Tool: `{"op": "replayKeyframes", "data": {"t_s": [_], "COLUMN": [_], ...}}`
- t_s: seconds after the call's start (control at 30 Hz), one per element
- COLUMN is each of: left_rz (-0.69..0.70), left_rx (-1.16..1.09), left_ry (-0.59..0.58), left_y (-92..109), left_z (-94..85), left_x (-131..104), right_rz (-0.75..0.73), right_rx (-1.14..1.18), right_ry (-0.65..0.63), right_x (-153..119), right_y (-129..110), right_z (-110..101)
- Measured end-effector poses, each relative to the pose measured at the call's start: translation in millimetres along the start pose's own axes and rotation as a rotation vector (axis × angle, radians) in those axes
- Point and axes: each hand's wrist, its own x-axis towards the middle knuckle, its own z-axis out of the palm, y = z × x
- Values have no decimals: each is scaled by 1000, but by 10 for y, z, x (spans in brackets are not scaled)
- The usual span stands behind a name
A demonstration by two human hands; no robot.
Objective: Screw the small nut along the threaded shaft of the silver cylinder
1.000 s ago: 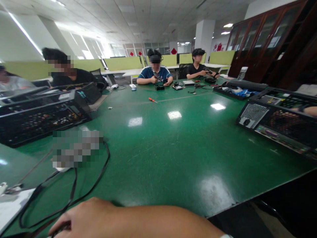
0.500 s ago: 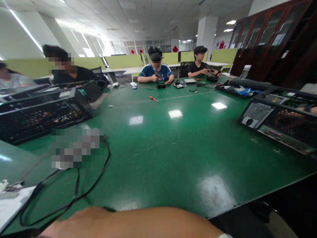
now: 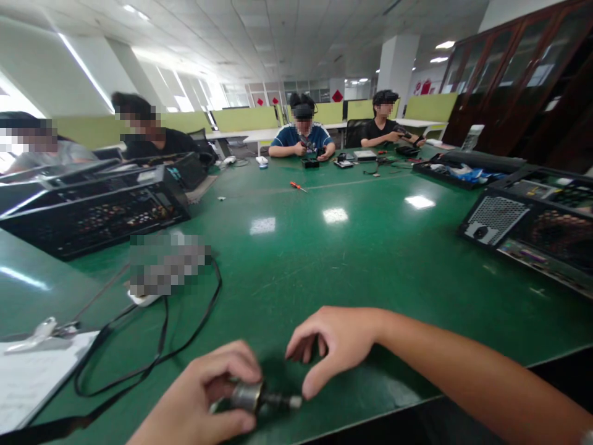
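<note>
holding cylindrical metal part near front edge of surface, pinching between thumb and fingers of left hand. curving right hand half open, gripping nothing, just beside shaft. apparently positioning part; probably calling next for steady left hold, careful right contact.

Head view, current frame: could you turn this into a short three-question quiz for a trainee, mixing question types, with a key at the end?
1. Multiple choice. The left hand holds: (a) a clipboard; (b) a cylindrical metal part with a shaft; (c) a sheet of paper.
2. True or false: the right hand is closed into a tight fist.
3. Fill in the missing colour: the screwdriver lying on the green table has an ____ handle.

Key: 1. b. 2. False: the right hand is open, its thumb apart from the curved fingers. 3. Orange.
</note>
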Motion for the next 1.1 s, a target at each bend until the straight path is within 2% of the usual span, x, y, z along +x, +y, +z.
{"op": "replayKeyframes", "data": {"t_s": [0.07, 0.17, 0.23, 0.3, 0.4, 0.5, 0.6, 0.8, 1.1], "left_rz": [6, 61, 93, 125, 182, 219, 231, 280, 322], "left_rx": [-64, -79, -124, -150, -74, -42, -62, -45, 13], "left_ry": [-8, 82, 140, 193, 207, 169, 162, 147, 194], "left_y": [118, 189, 116, -21, -214, -287, -267, -239, -228], "left_z": [197, 461, 566, 620, 653, 674, 699, 733, 723], "left_x": [307, 755, 955, 1051, 1060, 1018, 1002, 1023, 1022], "right_rz": [-26, -106, -117, -99, -69, -25, -2, -77, -56], "right_rx": [46, 100, -2, -158, -282, -322, -366, -361, -359], "right_ry": [189, 401, 507, 578, 602, 608, 598, 606, 611], "right_x": [-289, -534, -576, -548, -465, -425, -423, -395, -447], "right_y": [211, 374, 387, 363, 324, 312, 313, 316, 310], "right_z": [-154, -318, -352, -327, -247, -202, -204, -187, -200]}}
